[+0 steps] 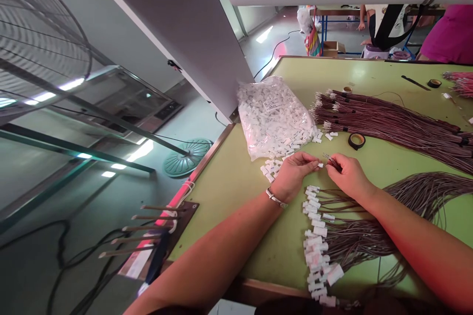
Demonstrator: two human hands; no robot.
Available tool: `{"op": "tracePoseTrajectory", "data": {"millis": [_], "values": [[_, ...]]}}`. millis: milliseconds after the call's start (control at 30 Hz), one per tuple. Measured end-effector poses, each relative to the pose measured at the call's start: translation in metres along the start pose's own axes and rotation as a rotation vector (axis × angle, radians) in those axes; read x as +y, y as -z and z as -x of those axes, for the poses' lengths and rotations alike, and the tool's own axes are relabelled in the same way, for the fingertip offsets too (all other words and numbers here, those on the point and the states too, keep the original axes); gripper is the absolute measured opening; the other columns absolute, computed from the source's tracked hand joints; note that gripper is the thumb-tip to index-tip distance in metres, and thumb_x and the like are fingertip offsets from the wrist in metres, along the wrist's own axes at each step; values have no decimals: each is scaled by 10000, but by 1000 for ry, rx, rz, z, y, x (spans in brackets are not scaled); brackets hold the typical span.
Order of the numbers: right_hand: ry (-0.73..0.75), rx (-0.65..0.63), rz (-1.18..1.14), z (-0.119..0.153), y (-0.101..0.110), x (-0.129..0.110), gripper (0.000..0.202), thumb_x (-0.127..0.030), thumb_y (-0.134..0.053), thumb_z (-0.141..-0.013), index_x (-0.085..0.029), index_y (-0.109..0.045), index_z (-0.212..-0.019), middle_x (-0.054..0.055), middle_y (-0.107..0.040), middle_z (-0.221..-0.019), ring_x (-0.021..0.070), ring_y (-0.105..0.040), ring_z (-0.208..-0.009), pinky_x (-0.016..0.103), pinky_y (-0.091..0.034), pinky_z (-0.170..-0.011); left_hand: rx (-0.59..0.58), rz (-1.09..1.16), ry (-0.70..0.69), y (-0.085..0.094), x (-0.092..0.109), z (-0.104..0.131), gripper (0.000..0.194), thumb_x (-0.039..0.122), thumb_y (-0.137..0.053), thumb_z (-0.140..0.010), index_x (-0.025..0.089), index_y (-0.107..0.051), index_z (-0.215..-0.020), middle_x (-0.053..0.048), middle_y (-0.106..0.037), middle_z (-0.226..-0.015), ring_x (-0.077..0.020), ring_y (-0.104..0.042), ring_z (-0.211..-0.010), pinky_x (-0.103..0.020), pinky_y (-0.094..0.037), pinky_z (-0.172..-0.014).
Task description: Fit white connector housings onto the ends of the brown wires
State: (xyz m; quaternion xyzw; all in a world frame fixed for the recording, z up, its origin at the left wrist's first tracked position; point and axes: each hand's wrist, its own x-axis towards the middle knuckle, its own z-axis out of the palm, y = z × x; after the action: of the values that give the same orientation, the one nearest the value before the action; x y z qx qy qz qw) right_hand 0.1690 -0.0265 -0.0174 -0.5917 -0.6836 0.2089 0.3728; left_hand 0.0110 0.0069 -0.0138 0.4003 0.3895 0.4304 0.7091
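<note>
Between thumb and fingertips, my left hand (297, 170) pinches a small white connector housing (320, 165). Just to its right, my right hand (345, 171) is closed around a few dark wires (334, 163), their bare tips pointing at the housing; a small gap seems to separate the two. Below my hands lies a row of wires with white connectors (316, 243) on their ends, the brown leads running off to the right. Behind my left hand, a clear plastic bag (275, 113) full of white housings lies with loose housings (271, 170) spilled at its mouth.
Bundles of brown wires (388, 118) lie across the back of the green table (221, 216). Rolls of black tape (356, 141) sit nearby. A rack with wooden pegs (166, 226) is at the left edge, and a fan (40, 34) stands beyond. Other people (449, 34) are across the table.
</note>
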Motion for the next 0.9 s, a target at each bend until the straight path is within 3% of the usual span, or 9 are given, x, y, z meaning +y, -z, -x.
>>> {"op": "tracePoseTrajectory", "data": {"millis": [167,300,667,900], "values": [[213,-2,236,3,4,-1,160,-183,-463,-814,-176,-582,-708,25,-594,-636,130,-503,-577,240,-353,-573,56,65,43,2,1,-2,205,200,-770,-581,125,-604,-675,6,-640,-645,-84,-592,-619,-245,-486,-694],[319,-21,375,4,5,-1,183,-148,-433,-821,-168,-606,-765,48,-604,-659,153,-519,-605,259,-351,-587,28,69,64,2,2,-2,203,188,-769,-577,122,-606,-679,0,-642,-653,-91,-597,-634,-248,-488,-696],[104,-47,233,2,0,3,165,-173,-476,-802,-184,-499,-639,-2,-532,-551,116,-428,-498,247,-275,-526,-14,-145,-47,-2,-4,-2,188,229,-762,-586,126,-624,-661,-18,-659,-662,-102,-585,-622,-257,-479,-681],[-75,-96,-14,-3,2,1,184,-239,-518,-766,-176,-501,-595,-28,-518,-534,98,-424,-511,221,-310,-522,6,-220,-87,-3,-1,1,155,236,-738,-607,136,-634,-664,-18,-653,-655,-118,-580,-620,-271,-481,-664]]}}
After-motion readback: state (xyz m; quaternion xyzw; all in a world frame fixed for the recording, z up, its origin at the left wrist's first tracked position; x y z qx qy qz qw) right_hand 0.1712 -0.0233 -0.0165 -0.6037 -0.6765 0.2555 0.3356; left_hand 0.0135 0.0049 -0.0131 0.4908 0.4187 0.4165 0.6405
